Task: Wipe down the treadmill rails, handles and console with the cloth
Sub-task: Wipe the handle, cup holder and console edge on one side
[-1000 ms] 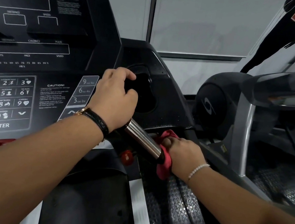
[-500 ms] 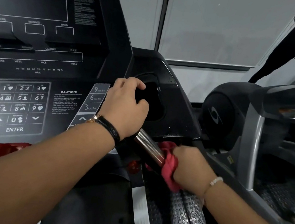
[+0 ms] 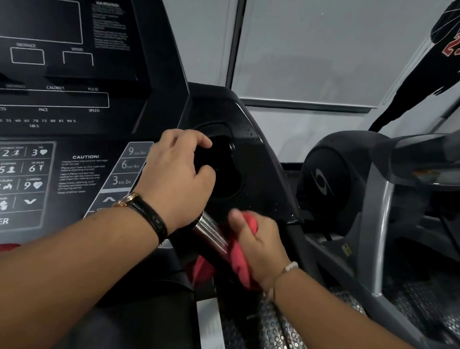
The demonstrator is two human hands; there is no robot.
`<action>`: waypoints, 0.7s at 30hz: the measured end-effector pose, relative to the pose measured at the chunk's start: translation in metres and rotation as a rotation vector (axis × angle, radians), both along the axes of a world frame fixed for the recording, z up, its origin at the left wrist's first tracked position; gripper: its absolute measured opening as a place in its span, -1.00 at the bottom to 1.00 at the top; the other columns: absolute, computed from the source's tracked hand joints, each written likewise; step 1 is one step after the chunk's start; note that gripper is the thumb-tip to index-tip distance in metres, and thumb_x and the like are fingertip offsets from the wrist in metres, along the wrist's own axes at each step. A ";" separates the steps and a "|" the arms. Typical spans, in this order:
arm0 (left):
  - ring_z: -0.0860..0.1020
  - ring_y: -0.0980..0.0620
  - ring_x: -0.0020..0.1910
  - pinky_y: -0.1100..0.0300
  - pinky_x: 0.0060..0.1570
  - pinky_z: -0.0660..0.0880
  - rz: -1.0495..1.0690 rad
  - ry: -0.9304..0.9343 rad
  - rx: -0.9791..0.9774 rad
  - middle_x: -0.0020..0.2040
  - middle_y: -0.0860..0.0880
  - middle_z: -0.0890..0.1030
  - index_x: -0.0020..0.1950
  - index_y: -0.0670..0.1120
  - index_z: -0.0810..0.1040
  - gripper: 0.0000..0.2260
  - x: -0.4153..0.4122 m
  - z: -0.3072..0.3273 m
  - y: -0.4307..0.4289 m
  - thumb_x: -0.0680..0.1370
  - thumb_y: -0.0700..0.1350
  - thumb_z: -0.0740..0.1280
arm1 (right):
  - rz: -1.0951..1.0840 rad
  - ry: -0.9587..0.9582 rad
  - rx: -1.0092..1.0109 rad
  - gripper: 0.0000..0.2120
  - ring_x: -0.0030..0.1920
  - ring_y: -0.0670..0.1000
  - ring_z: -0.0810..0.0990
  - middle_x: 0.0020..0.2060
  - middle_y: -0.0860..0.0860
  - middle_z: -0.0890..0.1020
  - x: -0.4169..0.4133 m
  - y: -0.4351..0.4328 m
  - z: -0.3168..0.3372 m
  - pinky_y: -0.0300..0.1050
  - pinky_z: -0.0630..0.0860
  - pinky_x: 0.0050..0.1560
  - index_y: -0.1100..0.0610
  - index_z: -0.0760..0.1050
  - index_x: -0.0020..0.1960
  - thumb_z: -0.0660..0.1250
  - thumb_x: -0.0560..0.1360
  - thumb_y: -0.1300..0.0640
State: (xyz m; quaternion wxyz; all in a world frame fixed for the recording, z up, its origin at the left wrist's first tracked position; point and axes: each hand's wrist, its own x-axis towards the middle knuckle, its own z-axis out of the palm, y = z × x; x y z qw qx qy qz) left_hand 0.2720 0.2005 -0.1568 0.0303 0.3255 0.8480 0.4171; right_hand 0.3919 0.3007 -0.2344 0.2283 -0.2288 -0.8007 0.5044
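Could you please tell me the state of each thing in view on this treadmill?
right hand: grips the cloth around the chrome handle.
cloth: bunched, wrapped round the chrome handle.
chrome handle: partly bare, partly covered by the cloth.
left hand: fingers curled at the cup holder rim; grip unclear.
console display: dark, unlit.

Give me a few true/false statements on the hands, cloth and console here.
1. The right hand grips the red cloth wrapped on the chrome handle. True.
2. The left hand holds a second cloth. False: it holds nothing and rests by the cup holder.
3. The console is marked SPIRIT. True.
4. The watch sits on the right wrist. False: it is on the left wrist; the right wears a bead bracelet.
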 end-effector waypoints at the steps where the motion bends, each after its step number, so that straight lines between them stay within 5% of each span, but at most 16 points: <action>1: 0.29 0.08 0.22 -0.01 0.24 0.38 0.001 -0.001 -0.003 0.16 0.20 0.24 0.17 0.14 0.38 -0.73 0.001 0.000 -0.001 0.50 -0.10 0.23 | -0.062 -0.020 -0.061 -0.50 -0.42 -0.06 0.48 -0.52 -0.08 0.47 -0.004 0.003 0.000 0.08 0.52 -0.25 0.05 0.41 -0.42 0.18 0.33 -0.39; 4: 0.28 0.09 0.22 0.01 0.26 0.36 0.009 0.014 0.002 0.18 0.19 0.25 0.18 0.13 0.38 -0.72 0.003 0.001 -0.001 0.50 -0.10 0.23 | -0.134 -0.161 -0.115 -0.55 -0.35 0.03 0.53 -0.47 -0.06 0.53 -0.017 -0.001 0.010 0.17 0.53 -0.09 0.00 0.44 -0.40 0.21 0.40 -0.35; 6: 0.28 0.07 0.23 0.01 0.29 0.32 0.010 0.035 0.009 0.19 0.17 0.27 0.18 0.11 0.40 -0.72 0.003 0.001 -0.002 0.49 -0.12 0.22 | -0.117 -0.194 -0.052 -0.61 -0.17 0.06 0.60 -0.28 -0.02 0.62 -0.017 -0.021 0.022 0.07 0.52 0.00 -0.02 0.52 -0.18 0.16 0.46 -0.32; 10: 0.28 0.10 0.23 0.05 0.32 0.29 0.016 0.041 0.020 0.22 0.15 0.29 0.18 0.11 0.40 -0.73 0.002 0.000 -0.002 0.50 -0.12 0.21 | -0.066 -0.050 0.521 -0.42 -0.02 -0.03 0.57 0.02 -0.07 0.58 -0.003 -0.059 0.024 -0.08 0.51 -0.05 -0.02 0.44 0.17 -0.10 0.48 -0.38; 12: 0.27 0.11 0.21 0.08 0.31 0.28 0.022 0.040 0.032 0.21 0.16 0.29 0.18 0.11 0.40 -0.74 0.002 -0.001 -0.002 0.51 -0.12 0.20 | -0.005 -0.011 0.628 -0.39 -0.07 0.02 0.58 -0.03 -0.03 0.59 -0.001 -0.050 0.018 -0.06 0.52 -0.14 0.06 0.46 0.15 -0.10 0.49 -0.35; 14: 0.28 0.09 0.22 0.08 0.30 0.28 0.026 0.036 0.037 0.18 0.16 0.28 0.17 0.10 0.41 -0.74 0.002 -0.001 -0.001 0.51 -0.13 0.20 | 0.037 -0.021 0.500 -0.47 -0.13 0.08 0.58 -0.16 0.02 0.59 -0.008 -0.034 0.016 0.01 0.50 -0.14 0.07 0.47 0.00 -0.03 0.45 -0.31; 18: 0.29 0.05 0.24 0.02 0.25 0.36 0.045 0.015 0.012 0.24 0.13 0.30 0.18 0.12 0.40 -0.73 0.002 0.001 -0.001 0.52 -0.12 0.20 | 0.150 -0.180 -0.208 -0.48 -0.15 0.13 0.61 -0.27 0.10 0.63 -0.033 -0.005 0.016 0.20 0.48 0.09 0.09 0.53 -0.22 0.16 0.35 -0.37; 21: 0.29 0.04 0.25 0.04 0.26 0.34 0.060 0.006 0.028 0.26 0.10 0.29 0.23 0.07 0.37 -0.70 0.002 0.000 -0.003 0.51 -0.12 0.21 | 0.058 -0.238 -0.087 -0.56 -0.12 0.09 0.61 -0.25 0.03 0.63 -0.028 -0.010 0.019 0.09 0.50 0.07 0.04 0.52 -0.20 0.13 0.45 -0.30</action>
